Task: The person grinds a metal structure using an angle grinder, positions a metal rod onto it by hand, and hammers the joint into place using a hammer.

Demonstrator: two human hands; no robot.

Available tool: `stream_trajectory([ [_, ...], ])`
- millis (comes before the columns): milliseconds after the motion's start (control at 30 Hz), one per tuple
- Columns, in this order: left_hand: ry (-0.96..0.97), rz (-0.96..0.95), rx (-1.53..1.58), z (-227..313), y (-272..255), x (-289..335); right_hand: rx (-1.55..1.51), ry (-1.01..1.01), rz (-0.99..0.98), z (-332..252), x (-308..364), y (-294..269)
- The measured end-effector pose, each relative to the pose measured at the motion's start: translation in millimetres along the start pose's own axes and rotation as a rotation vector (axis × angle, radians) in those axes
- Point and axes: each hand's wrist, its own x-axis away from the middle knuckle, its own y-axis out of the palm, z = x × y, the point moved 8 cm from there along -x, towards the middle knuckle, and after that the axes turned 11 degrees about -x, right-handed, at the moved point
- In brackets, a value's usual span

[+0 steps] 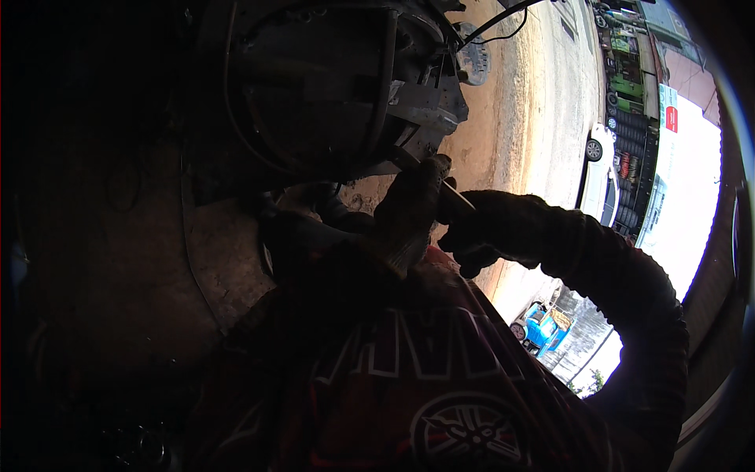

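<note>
Dark red shirt [393, 346] fills the foreground below our two hands and one slim bar.
Just beyond the cloth, our left hand [409, 211] is wrapped round the slim bar [458, 194], whose pale edge shows between our hands, close to the lower right corner of a dark metal frame [384, 90] with curved tubes. Our right hand [484, 232] comes in from the right in a bunched dark sleeve [605, 259], its fingers curled at the bar's near end (the shade is so deep that we cannot tell whether they close on it). To the right, sunlit ground [543, 102] stretches away from us, with a white car [604, 177] farther off and a blue vehicle [543, 326] lower down.
</note>
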Motion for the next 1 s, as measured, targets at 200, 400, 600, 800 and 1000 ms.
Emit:
stream_trajectory([
  [200,0.208,-0.052,-0.413,4.5,-1.6,4.5,0.285,0.051,0.068,-19.0,6.6,-3.9],
  [400,-0.409,-0.032,0.496,62.4,17.1,38.5,0.237,-0.095,0.162,-19.2,47.3,-10.6],
  [600,-0.284,-0.077,0.374,40.4,18.8,21.0,0.034,-0.303,0.118,-8.5,44.0,-9.2],
  [800,-0.449,-0.063,0.341,37.8,18.8,21.3,1.233,-1.033,0.477,-43.6,84.2,24.5],
  [1000,-0.399,0.038,0.417,40.8,24.5,28.1,0.754,-0.598,0.348,-20.8,66.1,-1.1],
])
